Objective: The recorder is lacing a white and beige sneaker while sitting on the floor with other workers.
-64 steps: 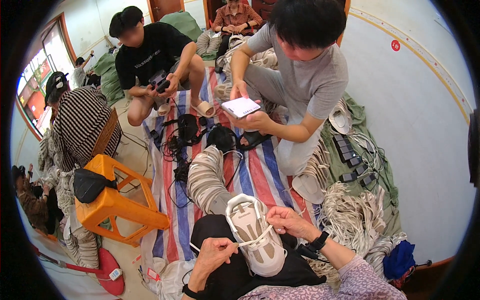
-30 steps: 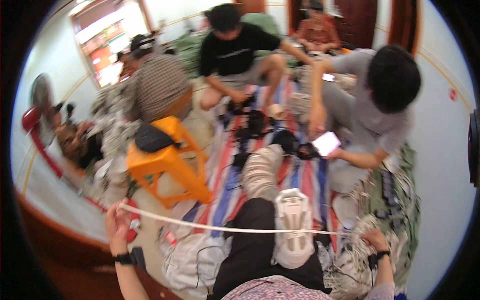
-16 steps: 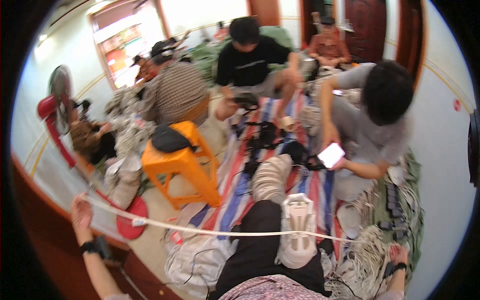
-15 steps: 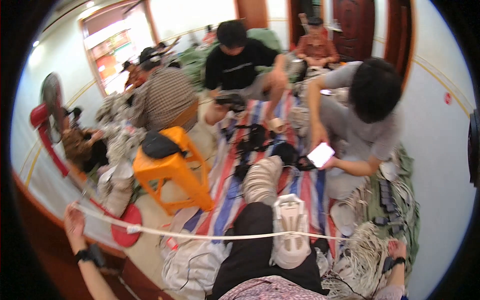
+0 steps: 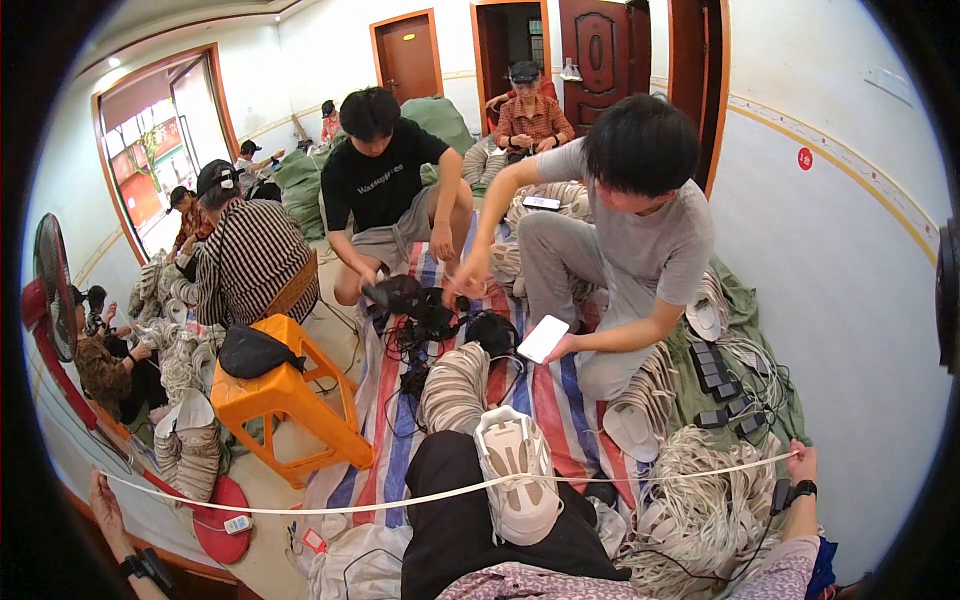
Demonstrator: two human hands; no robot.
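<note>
A white-and-beige shoe upper (image 5: 518,470) rests on my lap between my dark-trousered legs, toe toward me. A long cream shoelace (image 5: 350,508) passes across its lacing area and is drawn out to both sides. At the far left my left hand (image 5: 105,508) holds one end in a pinch. My right hand (image 5: 802,462), out to the right above a heap of loose laces (image 5: 700,500), grips the other end. Just beyond the shoe upper lies a nested row of similar uppers (image 5: 455,385).
An orange stool (image 5: 285,400) with a black cap stands left, near a red fan (image 5: 45,300). Two people sit ahead on the striped sheet (image 5: 375,440), around black cabled devices (image 5: 425,315); one holds a white phone (image 5: 543,340). Black boxes (image 5: 710,370) lie right.
My view has shifted. My right hand has gone up and farther from the shoe upper, lengthening the lace on that side; my left sits lower. The person at right now reaches toward the black devices.
</note>
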